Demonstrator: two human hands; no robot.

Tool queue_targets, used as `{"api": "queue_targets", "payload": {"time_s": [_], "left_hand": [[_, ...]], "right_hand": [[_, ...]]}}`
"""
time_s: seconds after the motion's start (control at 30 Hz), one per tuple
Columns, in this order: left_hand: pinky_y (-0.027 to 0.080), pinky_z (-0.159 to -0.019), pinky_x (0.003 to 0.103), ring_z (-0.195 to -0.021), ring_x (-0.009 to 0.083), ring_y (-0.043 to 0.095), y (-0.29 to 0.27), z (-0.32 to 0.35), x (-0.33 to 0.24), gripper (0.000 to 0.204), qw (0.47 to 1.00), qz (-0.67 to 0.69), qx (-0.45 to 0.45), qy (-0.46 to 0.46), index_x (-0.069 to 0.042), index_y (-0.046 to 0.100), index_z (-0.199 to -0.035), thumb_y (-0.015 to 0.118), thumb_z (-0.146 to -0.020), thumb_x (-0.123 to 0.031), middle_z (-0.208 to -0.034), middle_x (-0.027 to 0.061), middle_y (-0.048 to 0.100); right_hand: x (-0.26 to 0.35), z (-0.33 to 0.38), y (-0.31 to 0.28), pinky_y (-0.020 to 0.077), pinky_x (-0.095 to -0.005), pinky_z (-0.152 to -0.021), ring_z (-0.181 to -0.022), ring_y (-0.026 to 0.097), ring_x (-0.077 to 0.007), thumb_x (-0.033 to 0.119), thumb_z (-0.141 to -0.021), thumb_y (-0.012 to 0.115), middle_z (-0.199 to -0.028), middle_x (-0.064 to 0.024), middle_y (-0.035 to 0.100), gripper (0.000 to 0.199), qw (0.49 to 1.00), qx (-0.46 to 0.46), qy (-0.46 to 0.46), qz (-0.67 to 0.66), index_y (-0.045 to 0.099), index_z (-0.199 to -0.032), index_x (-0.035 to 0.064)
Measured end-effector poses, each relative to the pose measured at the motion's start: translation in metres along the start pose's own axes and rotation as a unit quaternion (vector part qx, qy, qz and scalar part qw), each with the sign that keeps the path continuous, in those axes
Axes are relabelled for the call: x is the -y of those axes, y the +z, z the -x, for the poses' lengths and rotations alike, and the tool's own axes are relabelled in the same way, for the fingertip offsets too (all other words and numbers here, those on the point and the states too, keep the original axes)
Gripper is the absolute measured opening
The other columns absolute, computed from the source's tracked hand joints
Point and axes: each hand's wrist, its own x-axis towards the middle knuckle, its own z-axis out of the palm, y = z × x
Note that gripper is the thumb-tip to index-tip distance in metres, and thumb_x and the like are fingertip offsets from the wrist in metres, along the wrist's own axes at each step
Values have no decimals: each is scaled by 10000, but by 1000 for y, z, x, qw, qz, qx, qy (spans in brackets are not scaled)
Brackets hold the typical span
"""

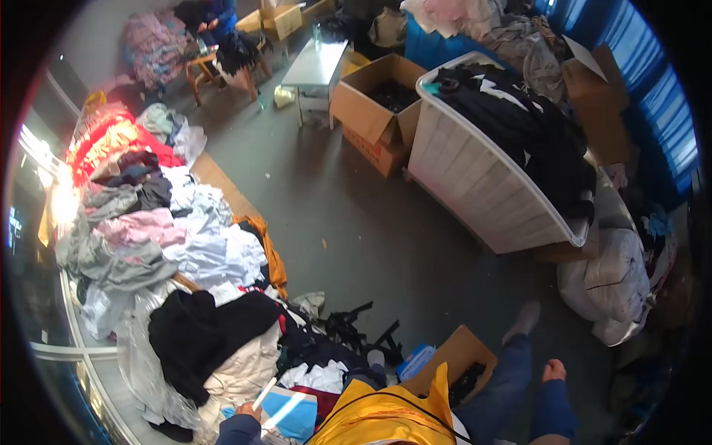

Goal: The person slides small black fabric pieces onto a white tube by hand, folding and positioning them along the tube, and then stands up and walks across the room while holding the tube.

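Observation:
At the lower edge my left hand (248,410), in a dark blue sleeve, is closed round a slim white stick-like object (264,394); its kind cannot be made out. Beside it lie a light blue piece (291,412), white cloth (315,377) and a cream garment (241,367). A black garment (194,337) is heaped just beyond, on the clothes pile. Off to the right, over the floor, my right hand (554,370) has its fingers curled; whatever they may hold is hidden. Yellow cloth (389,415) covers my front between the two arms.
A white bin (475,178) heaped with black clothing stands right of centre, beside an open cardboard box (371,100). Mixed clothes (148,222) line the left wall. A small cardboard box (456,356) sits near my legs. Another person (215,22) is at the far left.

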Motion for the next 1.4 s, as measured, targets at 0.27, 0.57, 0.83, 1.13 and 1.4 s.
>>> {"api": "queue_targets", "payload": {"time_s": [0.27,0.57,0.83,1.13,1.4], "left_hand": [[439,-593,449,-669,406,579,-73,-59,-124,302,938,281,-180,96,37,584,-753,595,-768,-265,-683,259,568],[478,-616,465,-657,400,590,-139,-89,-160,263,940,126,-313,57,-9,597,-669,631,-653,-269,-637,217,585],[479,-654,461,-713,376,604,-189,-150,-134,259,982,105,-143,-58,-28,615,-694,622,-662,-285,-685,207,598],[476,-645,445,-737,361,608,-233,-249,-152,245,968,221,-77,-90,-45,631,-741,594,-689,-282,-725,195,612],[483,-686,405,-731,331,614,-429,-415,-205,162,935,257,-239,-54,-52,641,-751,651,-667,-190,-723,162,625]], "right_hand": [[-40,144,101,516,-339,-586,-581,621,-245,153,-617,659,-622,-131,621,107,976,85,201,-31,636,-653,54],[210,7,260,499,-342,-664,-693,612,-221,141,-667,613,-736,-130,624,180,930,262,145,-212,606,-812,33],[595,-191,79,459,-330,-817,-912,585,-264,212,-773,573,-957,-140,614,300,850,285,-156,-416,578,-1014,32],[687,-254,96,468,-322,-769,-840,588,-243,200,-758,592,-921,-128,609,315,877,335,-198,-281,568,-1017,22],[555,-233,239,468,-301,-541,-596,570,-200,87,-771,538,-778,-93,590,232,960,158,207,-97,527,-990,12]]}}
